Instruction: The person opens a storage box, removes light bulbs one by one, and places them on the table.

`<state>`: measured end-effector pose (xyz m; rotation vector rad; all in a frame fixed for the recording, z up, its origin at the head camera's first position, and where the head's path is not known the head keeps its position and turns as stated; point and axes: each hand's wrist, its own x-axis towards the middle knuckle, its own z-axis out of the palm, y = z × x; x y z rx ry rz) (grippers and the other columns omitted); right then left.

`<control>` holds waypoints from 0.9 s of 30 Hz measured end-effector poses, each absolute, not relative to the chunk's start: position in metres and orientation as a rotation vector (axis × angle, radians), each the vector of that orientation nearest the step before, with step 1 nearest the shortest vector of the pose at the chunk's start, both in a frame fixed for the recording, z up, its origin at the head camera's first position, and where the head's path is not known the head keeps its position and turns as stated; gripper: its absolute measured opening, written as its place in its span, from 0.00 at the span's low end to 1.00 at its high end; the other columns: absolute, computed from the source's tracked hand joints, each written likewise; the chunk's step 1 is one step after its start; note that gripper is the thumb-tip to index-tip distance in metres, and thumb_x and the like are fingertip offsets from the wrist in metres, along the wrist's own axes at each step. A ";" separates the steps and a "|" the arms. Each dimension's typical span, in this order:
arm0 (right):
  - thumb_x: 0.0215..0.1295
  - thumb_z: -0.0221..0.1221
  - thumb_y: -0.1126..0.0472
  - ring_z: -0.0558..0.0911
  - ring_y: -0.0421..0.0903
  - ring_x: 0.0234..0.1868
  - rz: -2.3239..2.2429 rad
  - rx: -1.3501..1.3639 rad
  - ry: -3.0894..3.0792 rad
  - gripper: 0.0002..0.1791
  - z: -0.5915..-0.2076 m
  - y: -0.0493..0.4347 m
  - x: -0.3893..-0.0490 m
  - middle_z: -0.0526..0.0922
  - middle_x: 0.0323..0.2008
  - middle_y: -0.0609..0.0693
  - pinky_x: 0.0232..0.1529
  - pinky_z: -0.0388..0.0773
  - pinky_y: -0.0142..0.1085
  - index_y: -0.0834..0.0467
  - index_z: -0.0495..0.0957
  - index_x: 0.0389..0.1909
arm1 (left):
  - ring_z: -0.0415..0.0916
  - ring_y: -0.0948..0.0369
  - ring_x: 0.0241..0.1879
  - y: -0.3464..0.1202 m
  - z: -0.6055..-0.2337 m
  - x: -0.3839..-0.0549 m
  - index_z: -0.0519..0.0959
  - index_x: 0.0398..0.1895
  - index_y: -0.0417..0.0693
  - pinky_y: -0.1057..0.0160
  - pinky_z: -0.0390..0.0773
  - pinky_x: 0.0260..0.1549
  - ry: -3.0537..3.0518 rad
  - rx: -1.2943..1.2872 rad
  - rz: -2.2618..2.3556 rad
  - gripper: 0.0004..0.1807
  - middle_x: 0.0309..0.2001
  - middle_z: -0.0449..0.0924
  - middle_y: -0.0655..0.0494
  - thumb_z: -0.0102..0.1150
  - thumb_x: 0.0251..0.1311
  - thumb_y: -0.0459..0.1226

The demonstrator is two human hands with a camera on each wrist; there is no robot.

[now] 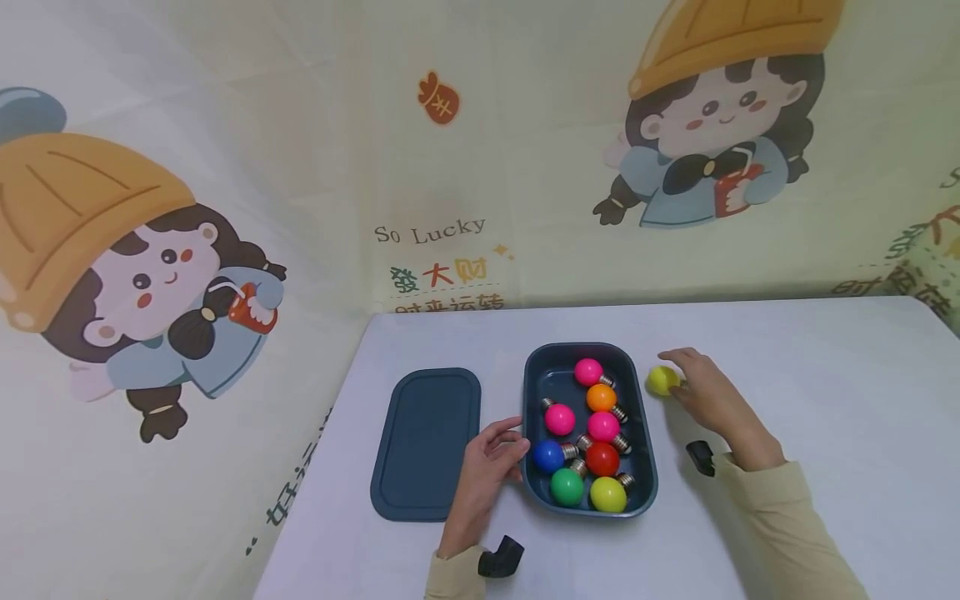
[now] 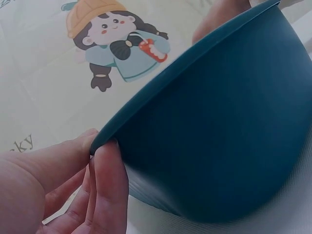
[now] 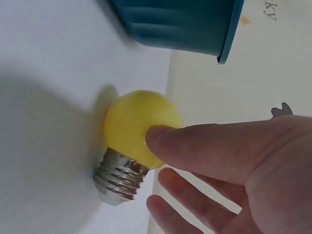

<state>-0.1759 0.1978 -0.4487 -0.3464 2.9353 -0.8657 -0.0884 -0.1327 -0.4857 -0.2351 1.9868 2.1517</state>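
Observation:
A dark blue tray (image 1: 551, 390) holds several toy-like light bulbs: pink, orange, blue, red, green and a yellow bulb (image 1: 608, 494). My left hand (image 1: 489, 461) pinches the tray's left rim between thumb and fingers; the left wrist view shows the tray's outer wall (image 2: 214, 122) close up. Right of the tray, another yellow bulb (image 3: 139, 117) with a silver screw base lies on the table. Beside it is my right hand (image 1: 705, 392), its thumb overlapping the bulb's round part in the right wrist view. The index finger extends beyond the bulb, not closed round it.
A flat dark blue lid (image 1: 426, 446) lies on the white table (image 1: 810, 383) left of the tray. Behind the table and along the left hangs a pale cloth (image 1: 540, 167) printed with cartoon figures and lettering.

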 end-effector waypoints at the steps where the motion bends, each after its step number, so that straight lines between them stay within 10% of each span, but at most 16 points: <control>1: 0.60 0.61 0.75 0.68 0.71 0.60 -0.863 -0.344 2.935 0.27 -0.448 0.197 -0.175 0.69 0.60 0.74 0.63 0.64 0.65 0.73 0.68 0.61 | 0.79 0.61 0.35 -0.133 -0.486 -0.088 0.77 0.60 0.46 0.68 0.79 0.28 1.985 -0.235 2.154 0.24 0.43 0.78 0.51 0.68 0.61 0.40; 27: 0.65 0.61 0.66 0.69 0.68 0.61 -0.886 -0.424 2.963 0.28 -0.425 0.174 -0.159 0.70 0.60 0.71 0.61 0.69 0.63 0.70 0.67 0.64 | 0.78 0.62 0.34 -0.133 -0.485 -0.087 0.78 0.60 0.45 0.68 0.79 0.27 1.990 -0.219 2.164 0.23 0.42 0.79 0.52 0.67 0.61 0.39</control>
